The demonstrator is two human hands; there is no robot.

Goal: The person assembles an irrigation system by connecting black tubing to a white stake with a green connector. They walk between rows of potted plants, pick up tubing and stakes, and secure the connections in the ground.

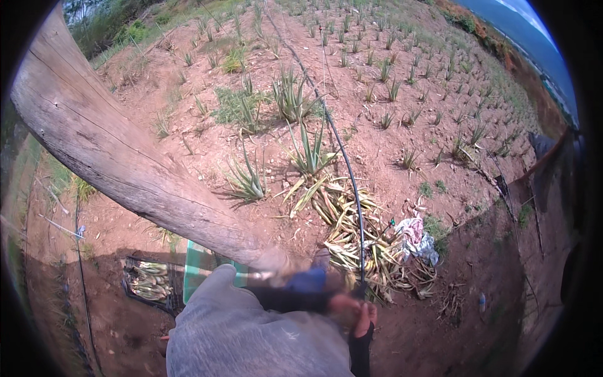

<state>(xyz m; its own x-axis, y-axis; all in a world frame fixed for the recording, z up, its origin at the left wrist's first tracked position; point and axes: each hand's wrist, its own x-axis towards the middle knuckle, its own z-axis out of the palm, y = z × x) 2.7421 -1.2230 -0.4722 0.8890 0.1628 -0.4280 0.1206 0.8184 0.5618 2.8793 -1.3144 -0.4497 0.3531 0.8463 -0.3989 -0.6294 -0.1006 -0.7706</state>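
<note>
My two hands come together low in the view, right of my grey shirt (pixel 251 333). A long black hose (pixel 355 182) runs from the far field down to them. My left hand (pixel 344 304), at the end of a black sleeve, is smeared by motion, so its fingers cannot be made out. Beside it, my right hand (pixel 365 317) has its fingers closed at the hose's near end. Beyond the hands lies a heap of yellowed, cut aloe leaves (pixel 342 220), with the hose crossing over it.
A thick bare tree trunk (pixel 125 144) slants across the left. Near its base are a green crate (pixel 195 267) and a dark crate of leaves (pixel 149 281). Pale plastic sacks (pixel 416 239) lie by the heap, a bottle (pixel 482 303) farther right. Aloe plants (pixel 308 151) grow beyond.
</note>
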